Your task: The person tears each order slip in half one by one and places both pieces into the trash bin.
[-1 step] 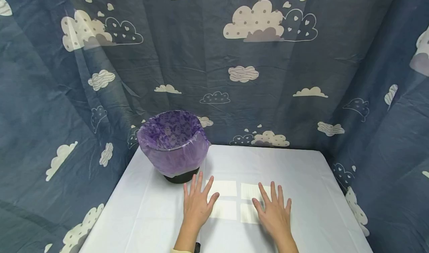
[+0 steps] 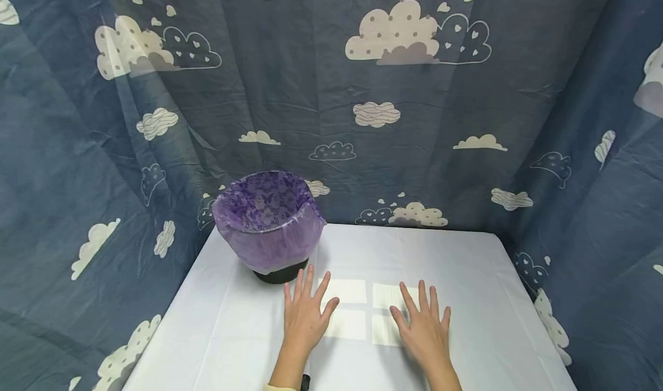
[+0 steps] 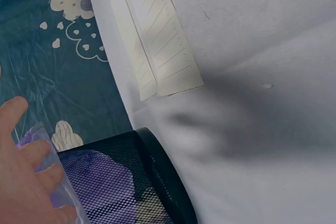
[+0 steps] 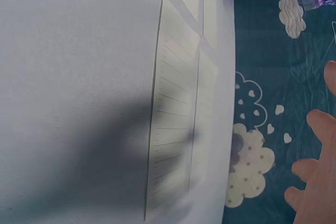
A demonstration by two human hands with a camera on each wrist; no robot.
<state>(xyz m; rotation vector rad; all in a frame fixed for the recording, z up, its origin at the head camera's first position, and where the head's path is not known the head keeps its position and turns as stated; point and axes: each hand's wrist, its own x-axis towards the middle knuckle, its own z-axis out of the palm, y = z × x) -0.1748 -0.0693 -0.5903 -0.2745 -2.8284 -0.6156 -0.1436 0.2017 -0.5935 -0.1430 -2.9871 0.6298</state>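
Observation:
Several pale yellow lined paper sheets lie flat in two rows on the white table, among them an upper left sheet (image 2: 346, 291) and a lower right sheet (image 2: 384, 329). My left hand (image 2: 303, 322), fingers spread, overlaps the left-hand sheets in the head view and holds nothing. Likewise spread, my right hand (image 2: 427, 333) overlaps the right-hand sheets. Both cast shadows on the table. Beyond my left hand stands a black mesh wastebasket (image 3: 163, 171) with a purple plastic bag (image 2: 277, 247) folded over its rim. Ruled lines show on a sheet (image 4: 176, 108) in the right wrist view.
The white-covered table (image 2: 481, 287) ends at a dark blue cloud-print curtain (image 2: 331, 103), which hangs behind it and on both sides. A small black object (image 2: 305, 382) shows beside my left forearm at the lower frame edge.

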